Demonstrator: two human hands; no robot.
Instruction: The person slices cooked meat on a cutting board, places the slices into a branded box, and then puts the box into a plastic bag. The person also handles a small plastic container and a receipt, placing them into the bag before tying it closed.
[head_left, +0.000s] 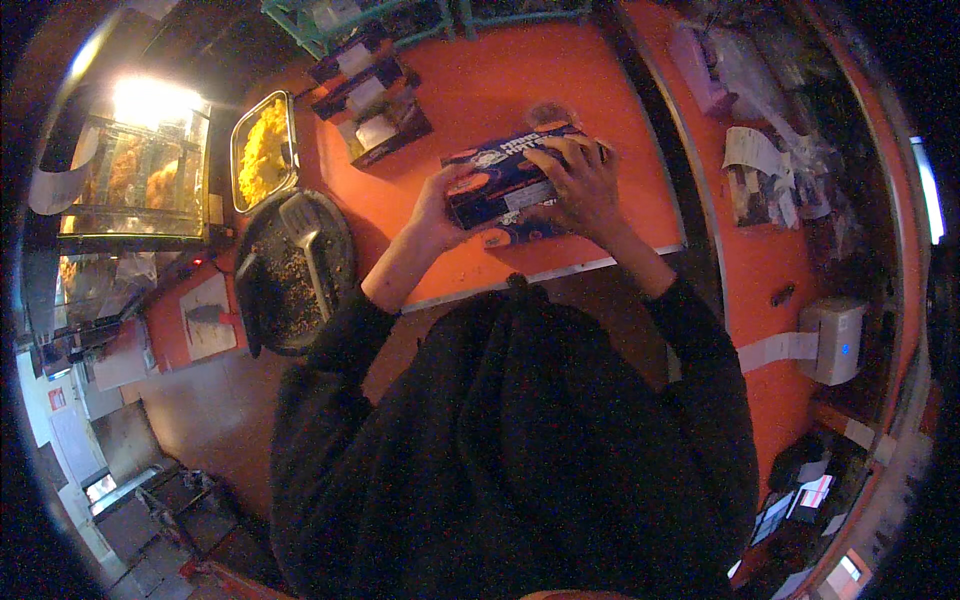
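A dark blue cardboard food box (487, 206) with orange print and white lettering is tilted above the red counter (465, 266). My left hand (437, 212) grips its left end, thumb along the side. Over the right end lie the spread fingers of my right hand (583, 180). A pale label (528, 196) is stuck on the side facing me. Below the box, close to the counter's front edge, shows another printed cardboard piece (517, 231); whether it is a flap or a separate box, I cannot tell. A small round dark item (551, 115) is partly visible behind the box.
Several labelled boxes (390, 124) stand at the back left, before green crates (360, 19). Left are a metal tray of yellow food (262, 154), a black pan (262, 247) holding a slotted spatula (304, 232), and a lit food cabinet (142, 180). A label printer (838, 341) is right.
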